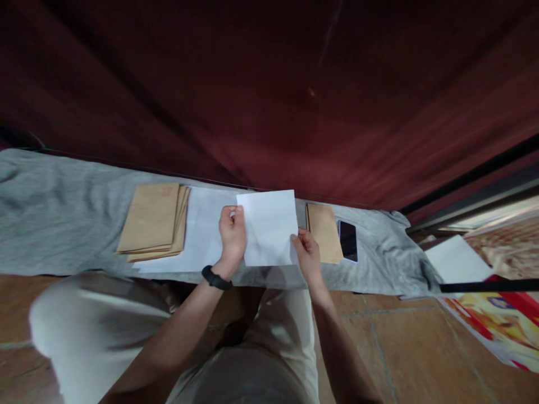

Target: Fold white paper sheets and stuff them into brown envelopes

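Note:
A white sheet of paper point(269, 227) is held up between both hands over the grey cloth. My left hand point(233, 233) pinches its upper left side, thumb on top; a dark band circles that wrist. My right hand point(308, 252) grips the sheet near its lower right edge. Behind my left hand lie more white sheets point(204, 224), partly under a stack of brown envelopes point(149, 219) on the left. Close to my right hand rest other brown envelopes point(325, 233).
A phone point(348, 241) with a dark screen lies right of the envelopes. Grey cloth point(379, 252) covers the narrow surface, backed by a dark red panel point(269, 112). A colourful printed box point(501, 320) and a white sheet point(457, 261) sit at the far right, above the tiled floor.

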`<state>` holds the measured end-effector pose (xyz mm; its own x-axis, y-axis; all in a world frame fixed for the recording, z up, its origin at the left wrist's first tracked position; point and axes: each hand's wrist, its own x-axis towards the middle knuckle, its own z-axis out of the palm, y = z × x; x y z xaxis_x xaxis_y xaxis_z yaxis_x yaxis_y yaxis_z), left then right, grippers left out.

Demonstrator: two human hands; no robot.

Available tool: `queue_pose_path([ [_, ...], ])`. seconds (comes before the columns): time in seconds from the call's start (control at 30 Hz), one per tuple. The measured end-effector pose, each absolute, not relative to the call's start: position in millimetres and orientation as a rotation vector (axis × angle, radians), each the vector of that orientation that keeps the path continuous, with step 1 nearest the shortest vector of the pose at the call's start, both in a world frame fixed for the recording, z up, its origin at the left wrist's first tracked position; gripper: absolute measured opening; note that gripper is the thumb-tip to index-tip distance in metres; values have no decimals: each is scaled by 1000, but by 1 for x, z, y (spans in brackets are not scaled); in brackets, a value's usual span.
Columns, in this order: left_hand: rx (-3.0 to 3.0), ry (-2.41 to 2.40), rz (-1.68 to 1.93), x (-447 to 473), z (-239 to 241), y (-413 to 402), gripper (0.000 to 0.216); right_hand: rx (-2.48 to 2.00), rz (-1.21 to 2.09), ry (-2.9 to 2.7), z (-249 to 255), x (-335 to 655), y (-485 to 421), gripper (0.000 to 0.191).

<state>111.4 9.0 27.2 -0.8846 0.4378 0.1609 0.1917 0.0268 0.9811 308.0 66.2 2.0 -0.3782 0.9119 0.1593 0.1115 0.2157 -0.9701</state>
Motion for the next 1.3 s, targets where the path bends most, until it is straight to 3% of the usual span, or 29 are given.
queue_pose_path([
  [0.17, 407, 2063, 1916, 114, -12, 12, 10, -1154, 954, -1995, -12, 301, 97, 31],
  [0.43, 178, 1655, 1642, 144, -43, -36, 26, -1053, 536, -2528, -6, 277, 162, 31],
  [0.83, 164, 1607, 1599, 163, -54, -59, 36, -954, 367, -2587, -79, 260, 62, 50],
  [1.07, 1187, 2098, 1376, 178, -39, -90, 26, -932, 252, -2715, -86, 268, 54, 56],
  [1.17, 1754, 2139, 1092, 180, -34, -65, 41, -853, 216, -2763, -88, 270, 54, 58],
  [1.3, 2039, 2208, 679, 171, -48, -20, 59, -895, 171, -2769, -91, 272, 48, 62],
])
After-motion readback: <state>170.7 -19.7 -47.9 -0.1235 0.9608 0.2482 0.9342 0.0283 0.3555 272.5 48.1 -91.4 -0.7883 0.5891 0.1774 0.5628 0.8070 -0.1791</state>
